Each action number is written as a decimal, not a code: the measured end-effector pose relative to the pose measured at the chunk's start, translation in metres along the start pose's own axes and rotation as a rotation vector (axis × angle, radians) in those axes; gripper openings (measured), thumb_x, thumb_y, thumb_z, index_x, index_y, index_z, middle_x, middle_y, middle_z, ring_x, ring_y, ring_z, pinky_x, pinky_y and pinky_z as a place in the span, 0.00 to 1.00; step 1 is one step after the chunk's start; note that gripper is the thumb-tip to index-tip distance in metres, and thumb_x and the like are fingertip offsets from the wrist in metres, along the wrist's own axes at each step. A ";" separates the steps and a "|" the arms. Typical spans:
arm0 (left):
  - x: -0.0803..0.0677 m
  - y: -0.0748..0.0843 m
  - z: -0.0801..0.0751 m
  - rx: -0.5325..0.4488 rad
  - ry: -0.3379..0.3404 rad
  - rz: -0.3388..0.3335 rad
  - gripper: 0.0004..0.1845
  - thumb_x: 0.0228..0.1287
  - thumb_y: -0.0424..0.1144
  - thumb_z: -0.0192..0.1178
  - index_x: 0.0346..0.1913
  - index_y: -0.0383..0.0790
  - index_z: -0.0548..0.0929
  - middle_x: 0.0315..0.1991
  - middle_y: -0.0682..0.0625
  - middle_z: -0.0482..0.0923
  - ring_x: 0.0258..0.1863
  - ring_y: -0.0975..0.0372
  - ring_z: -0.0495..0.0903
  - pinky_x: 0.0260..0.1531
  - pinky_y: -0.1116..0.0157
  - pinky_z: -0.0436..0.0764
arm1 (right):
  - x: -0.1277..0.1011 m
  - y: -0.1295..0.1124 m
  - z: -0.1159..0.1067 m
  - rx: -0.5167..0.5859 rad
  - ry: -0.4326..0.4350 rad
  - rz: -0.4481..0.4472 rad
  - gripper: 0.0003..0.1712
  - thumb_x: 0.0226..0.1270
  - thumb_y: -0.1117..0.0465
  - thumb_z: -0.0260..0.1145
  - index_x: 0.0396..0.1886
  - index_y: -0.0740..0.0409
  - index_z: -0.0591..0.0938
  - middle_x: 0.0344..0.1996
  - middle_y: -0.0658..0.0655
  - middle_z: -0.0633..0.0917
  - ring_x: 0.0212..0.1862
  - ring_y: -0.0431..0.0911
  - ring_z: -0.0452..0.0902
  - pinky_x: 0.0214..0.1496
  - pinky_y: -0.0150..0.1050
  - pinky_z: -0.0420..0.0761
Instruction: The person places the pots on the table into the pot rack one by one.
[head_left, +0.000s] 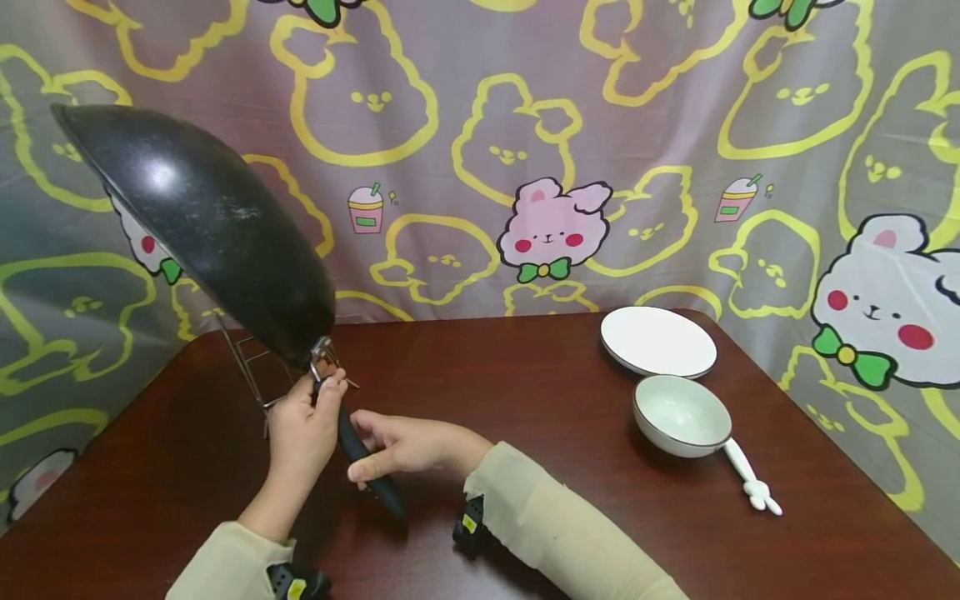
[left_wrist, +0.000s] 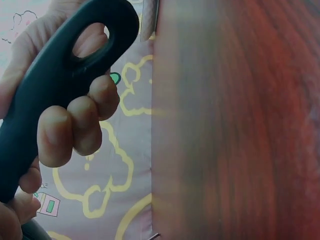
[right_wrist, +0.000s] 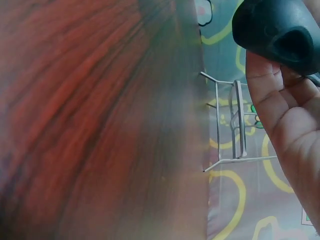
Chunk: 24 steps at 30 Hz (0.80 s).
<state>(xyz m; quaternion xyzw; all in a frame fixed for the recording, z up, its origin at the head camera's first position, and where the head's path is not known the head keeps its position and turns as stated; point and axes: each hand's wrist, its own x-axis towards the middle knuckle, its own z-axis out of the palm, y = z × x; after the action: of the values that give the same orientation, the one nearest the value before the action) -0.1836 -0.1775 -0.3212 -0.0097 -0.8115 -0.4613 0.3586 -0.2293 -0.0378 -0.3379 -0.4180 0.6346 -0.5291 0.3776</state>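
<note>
A black wok is held up tilted at the left in the head view, its rounded outer side towards me. My left hand grips its dark handle close to the metal bracket, thumb along the top. Further down, my right hand holds the same handle from the right side. The left wrist view shows the handle's looped end with the right hand's fingertips curled round the grip. In the right wrist view, the handle end overlaps the right hand.
Partly hidden behind the wok, a metal wire rack stands on the brown table. At the right are a white plate, a pale bowl and a white rabbit-ended utensil. A patterned curtain hangs behind.
</note>
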 end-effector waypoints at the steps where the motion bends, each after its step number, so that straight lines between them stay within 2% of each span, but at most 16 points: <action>1: 0.000 -0.001 0.000 0.003 0.000 -0.007 0.13 0.64 0.33 0.52 0.44 0.26 0.80 0.40 0.35 0.82 0.32 0.93 0.69 0.35 0.90 0.67 | 0.001 0.000 0.000 0.000 -0.003 -0.002 0.21 0.63 0.73 0.57 0.53 0.65 0.61 0.26 0.54 0.78 0.31 0.39 0.76 0.35 0.30 0.76; 10: 0.002 -0.006 -0.001 0.016 0.031 -0.009 0.12 0.63 0.33 0.53 0.42 0.26 0.82 0.35 0.36 0.84 0.30 0.93 0.69 0.33 0.89 0.67 | 0.004 -0.001 0.002 -0.003 0.009 0.023 0.18 0.64 0.72 0.57 0.50 0.64 0.63 0.25 0.54 0.79 0.30 0.40 0.77 0.35 0.30 0.77; 18: 0.002 -0.006 -0.003 0.003 0.009 -0.093 0.14 0.64 0.34 0.51 0.43 0.25 0.81 0.38 0.35 0.83 0.29 0.93 0.70 0.33 0.89 0.68 | 0.006 -0.002 0.002 0.000 -0.006 0.053 0.17 0.64 0.71 0.56 0.50 0.63 0.63 0.24 0.55 0.79 0.28 0.41 0.77 0.34 0.30 0.77; 24: -0.001 -0.009 -0.003 0.025 0.010 -0.130 0.15 0.64 0.35 0.51 0.43 0.25 0.81 0.38 0.35 0.83 0.27 0.93 0.69 0.32 0.89 0.67 | 0.007 -0.001 0.002 0.004 -0.013 0.082 0.16 0.65 0.71 0.56 0.50 0.63 0.63 0.24 0.54 0.78 0.28 0.40 0.76 0.34 0.30 0.76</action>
<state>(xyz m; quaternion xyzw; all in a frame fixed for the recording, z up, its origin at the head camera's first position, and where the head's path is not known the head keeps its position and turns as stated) -0.1843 -0.1849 -0.3273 0.0498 -0.8144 -0.4733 0.3320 -0.2301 -0.0455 -0.3378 -0.3944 0.6477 -0.5115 0.4039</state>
